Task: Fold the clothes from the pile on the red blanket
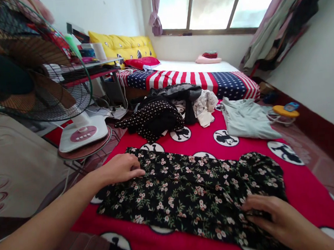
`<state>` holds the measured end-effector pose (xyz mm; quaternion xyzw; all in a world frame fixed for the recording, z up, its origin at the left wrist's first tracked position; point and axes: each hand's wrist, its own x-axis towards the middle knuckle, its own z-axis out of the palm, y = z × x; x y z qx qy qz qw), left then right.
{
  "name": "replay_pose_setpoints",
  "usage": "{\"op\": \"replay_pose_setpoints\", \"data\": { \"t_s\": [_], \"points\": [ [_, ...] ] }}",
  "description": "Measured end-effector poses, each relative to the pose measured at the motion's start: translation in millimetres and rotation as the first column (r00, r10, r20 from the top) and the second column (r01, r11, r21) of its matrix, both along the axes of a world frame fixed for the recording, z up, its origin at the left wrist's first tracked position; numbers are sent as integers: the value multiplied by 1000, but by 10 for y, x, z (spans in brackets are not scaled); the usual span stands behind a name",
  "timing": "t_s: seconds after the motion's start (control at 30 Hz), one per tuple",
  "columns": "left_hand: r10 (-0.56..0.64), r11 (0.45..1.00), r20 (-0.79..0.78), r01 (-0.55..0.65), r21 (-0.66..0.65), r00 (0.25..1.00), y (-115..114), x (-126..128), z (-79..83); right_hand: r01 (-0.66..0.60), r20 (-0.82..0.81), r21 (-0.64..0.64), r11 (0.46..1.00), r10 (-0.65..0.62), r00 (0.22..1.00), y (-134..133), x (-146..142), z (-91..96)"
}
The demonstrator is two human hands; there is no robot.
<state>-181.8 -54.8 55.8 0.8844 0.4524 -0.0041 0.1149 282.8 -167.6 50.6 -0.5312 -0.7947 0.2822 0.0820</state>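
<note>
A black floral garment (pixel 189 188) lies spread flat across a red blanket (pixel 243 142) with black-and-white cartoon circles. My left hand (pixel 121 169) rests on the garment's upper left edge, fingers curled down onto the cloth. My right hand (pixel 270 211) presses on the bunched lower right part, fingers bent into the fabric folds.
A pile of dark and polka-dot clothes (pixel 160 114) and a pale green shirt (pixel 247 120) lie further back on the blanket. A standing fan (pixel 35 73) with its white base (pixel 82 135) is at left. A mattress with a flag-pattern cover (pixel 192 80) is behind. Clothes hang at the right wall.
</note>
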Motion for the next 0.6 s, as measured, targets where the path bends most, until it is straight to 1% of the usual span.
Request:
{"op": "replay_pose_setpoints", "data": {
  "t_s": [0.07, 0.13, 0.2, 0.27, 0.3, 0.33, 0.37, 0.4, 0.43, 0.47, 0.5, 0.53, 0.57, 0.6],
  "points": [
    [121, 985, 47, -126, 116, 992, 105, -4, -68, 2, -16, -57, 998, -3, 1000, -44, -36, 53],
    [233, 932, 137, -261, 250, 963, 233, -30, -189, -28, -64, -133, 991, 19, 998, -101, -77, 138],
    [330, 874, 193, -376, 307, 924, 350, -57, -332, -76, -161, -210, 975, 42, 986, -148, -108, 238],
    [389, 844, 178, -427, 326, 904, 430, -54, -449, -99, -268, -271, 958, 24, 963, -147, -93, 310],
    [390, 840, 163, -423, 339, 906, 453, -33, -484, -73, -301, -286, 955, -17, 954, -119, -56, 322],
    [373, 842, 155, -403, 357, 915, 465, 5, -502, -4, -313, -282, 960, -88, 946, -72, 6, 314],
    [341, 847, 159, -376, 376, 927, 468, 62, -504, 110, -310, -250, 962, -187, 932, -6, 93, 286],
    [299, 855, 177, -346, 386, 937, 463, 139, -494, 261, -305, -181, 948, -307, 902, 77, 202, 241],
    [254, 867, 210, -318, 383, 944, 452, 236, -477, 427, -309, -80, 901, -430, 849, 174, 327, 182],
    [206, 883, 255, -292, 368, 945, 436, 353, -460, 579, -334, 35, 815, -536, 775, 281, 462, 114],
    [155, 901, 306, -261, 346, 940, 415, 490, -446, 694, -374, 146, 706, -610, 699, 396, 599, 41],
    [103, 920, 355, -225, 321, 929, 389, 644, -439, 759, -399, 212, 616, -654, 643, 515, 729, -32],
    [52, 938, 399, -183, 295, 915, 357, 812, -439, 800, -408, 236, 552, -691, 597, 634, 848, -102],
    [5, 953, 441, -138, 271, 898, 318, 991, -445, 822, -401, 232, 521, -718, 569, 751, 950, -166]
  ]
}}
